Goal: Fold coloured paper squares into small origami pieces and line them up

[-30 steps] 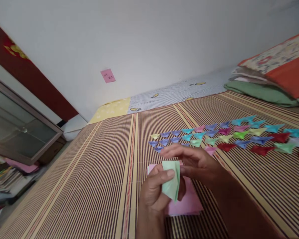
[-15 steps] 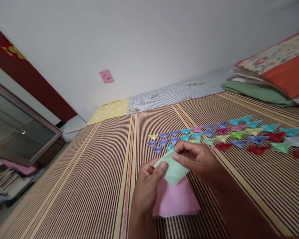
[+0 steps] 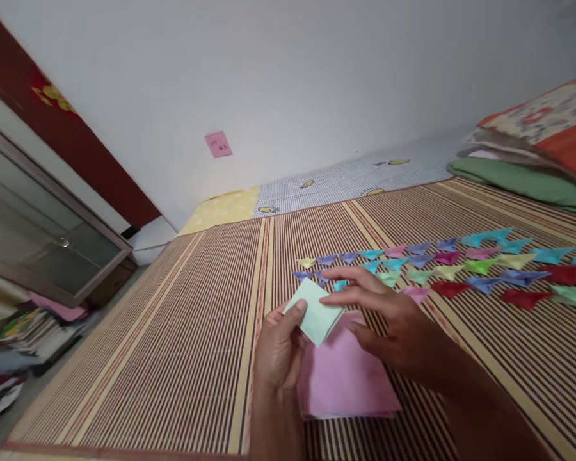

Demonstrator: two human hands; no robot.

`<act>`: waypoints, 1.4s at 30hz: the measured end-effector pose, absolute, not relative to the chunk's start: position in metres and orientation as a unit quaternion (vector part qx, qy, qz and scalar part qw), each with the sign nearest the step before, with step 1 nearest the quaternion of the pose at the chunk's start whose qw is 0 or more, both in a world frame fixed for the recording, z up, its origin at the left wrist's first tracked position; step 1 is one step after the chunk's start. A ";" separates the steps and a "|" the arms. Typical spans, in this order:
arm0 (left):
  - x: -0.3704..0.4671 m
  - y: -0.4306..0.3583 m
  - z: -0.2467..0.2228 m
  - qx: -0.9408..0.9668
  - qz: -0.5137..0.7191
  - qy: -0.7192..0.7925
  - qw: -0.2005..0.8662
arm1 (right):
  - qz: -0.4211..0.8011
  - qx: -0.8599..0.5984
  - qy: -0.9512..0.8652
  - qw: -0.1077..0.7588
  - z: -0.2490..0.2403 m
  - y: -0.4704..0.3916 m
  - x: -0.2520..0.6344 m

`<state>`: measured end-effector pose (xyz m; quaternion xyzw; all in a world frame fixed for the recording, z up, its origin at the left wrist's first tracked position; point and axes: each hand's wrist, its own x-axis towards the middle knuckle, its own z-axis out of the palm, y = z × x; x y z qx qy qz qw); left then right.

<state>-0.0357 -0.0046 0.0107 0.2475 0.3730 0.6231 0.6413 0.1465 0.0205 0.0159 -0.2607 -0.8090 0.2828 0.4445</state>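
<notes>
A folded square of pale green paper is pinched in my left hand, the thumb lying on its face. My right hand has its fingers spread, with the fingertips close to the paper's right edge; whether they touch it I cannot tell. Beneath both hands a stack of pink paper sheets lies on the striped mat. Beyond them, several rows of small folded paper shapes in blue, green, red, pink and yellow stretch to the right. My right hand hides a few of these.
Folded bedding is piled at the far right against the wall. A pink note is stuck on the white wall. To the left stand a glass-fronted cabinet and a pile of books beyond the mat's edge.
My right hand has let go of the green paper and spread its fingers. In my left hand, the paper now looks like a smaller square. The view has shifted slightly left.
</notes>
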 end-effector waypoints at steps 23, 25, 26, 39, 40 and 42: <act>-0.030 -0.013 0.012 0.391 0.615 0.364 0.580 | 0.276 -0.360 -0.704 0.546 0.006 0.021 0.122; -0.030 -0.013 0.011 0.428 0.601 0.383 0.556 | 0.285 -0.373 -0.695 0.544 0.005 0.021 0.121; -0.030 -0.013 0.010 0.440 0.596 0.391 0.546 | 0.290 -0.377 -0.692 0.543 0.005 0.020 0.121; -0.026 -0.011 0.009 0.417 0.609 0.394 0.548 | 0.290 -0.377 -0.706 0.524 0.005 0.020 0.118; -0.026 -0.011 0.009 0.416 0.608 0.394 0.549 | 0.292 -0.378 -0.706 0.524 0.005 0.020 0.118; -0.026 -0.012 0.009 0.418 0.607 0.394 0.549 | 0.294 -0.381 -0.704 0.522 0.005 0.020 0.117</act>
